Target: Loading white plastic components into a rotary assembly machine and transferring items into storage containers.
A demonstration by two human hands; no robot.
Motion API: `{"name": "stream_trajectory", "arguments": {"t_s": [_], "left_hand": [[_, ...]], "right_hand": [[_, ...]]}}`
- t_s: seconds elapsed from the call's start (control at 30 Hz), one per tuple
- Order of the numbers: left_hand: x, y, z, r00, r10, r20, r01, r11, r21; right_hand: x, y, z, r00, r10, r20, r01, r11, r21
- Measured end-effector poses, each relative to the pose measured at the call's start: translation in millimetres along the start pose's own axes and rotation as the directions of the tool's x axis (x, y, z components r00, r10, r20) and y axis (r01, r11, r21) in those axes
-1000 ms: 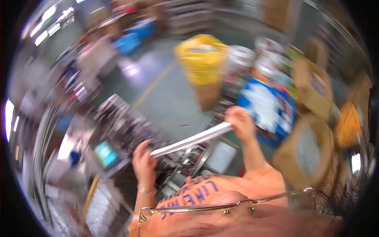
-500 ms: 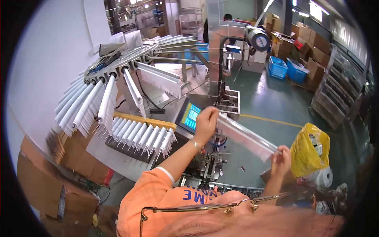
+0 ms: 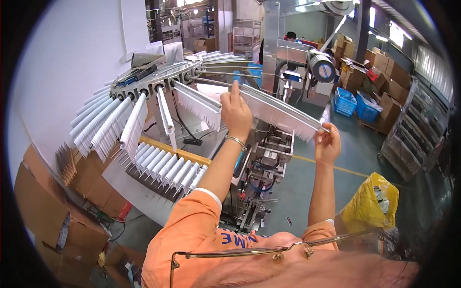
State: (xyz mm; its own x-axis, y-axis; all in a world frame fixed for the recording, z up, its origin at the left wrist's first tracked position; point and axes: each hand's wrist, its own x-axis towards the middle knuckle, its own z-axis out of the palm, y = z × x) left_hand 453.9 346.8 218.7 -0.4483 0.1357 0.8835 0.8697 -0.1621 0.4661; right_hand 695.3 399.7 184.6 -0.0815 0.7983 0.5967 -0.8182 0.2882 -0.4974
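Observation:
My left hand (image 3: 235,113) is raised beside the round rack, fingers closed at the left end of a long metal rail (image 3: 283,106). A row of thin white fringe-like pieces hangs from this rail; their kind is too small to make out. My right hand (image 3: 327,143) pinches the rail's right end, which slopes down toward it. Left of my hands, the round rack (image 3: 165,74) carries rods spread like spokes. Several bear similar white pieces, and the nearest loaded rod (image 3: 199,103) ends close to my left hand. Bare rods (image 3: 233,72) stick out behind that hand.
Below the rack, a row of white rolled pieces (image 3: 168,165) lies along a yellow bar (image 3: 180,152). A metal machine (image 3: 264,177) stands below my hands. To the right are a yellow bag (image 3: 372,201), a shelf rack (image 3: 408,129), blue crates (image 3: 345,102) and cardboard boxes (image 3: 394,91).
Both hands have lifted the rail up and slightly left, closer to the round rack's rods. The left hand now covers less of the machine's screen area, and the view has shifted somewhat.

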Motion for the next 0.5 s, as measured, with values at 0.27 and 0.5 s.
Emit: {"name": "stream_trajectory", "arguments": {"t_s": [0.27, 0.5], "left_hand": [[-107.1, 45.8, -85.3, 0.595, 0.599, 0.535, -0.195, 0.754, -0.627], [-119.4, -28.1, -211.7, 0.1, 0.409, 0.907, 0.457, 0.791, -0.407]], "right_hand": [[40.7, 69.3, 91.1, 0.967, 0.16, 0.199, -0.136, 0.983, -0.126], [49.6, 125.6, 111.4, 0.998, -0.048, 0.045, 0.061, 0.934, -0.352]]}}
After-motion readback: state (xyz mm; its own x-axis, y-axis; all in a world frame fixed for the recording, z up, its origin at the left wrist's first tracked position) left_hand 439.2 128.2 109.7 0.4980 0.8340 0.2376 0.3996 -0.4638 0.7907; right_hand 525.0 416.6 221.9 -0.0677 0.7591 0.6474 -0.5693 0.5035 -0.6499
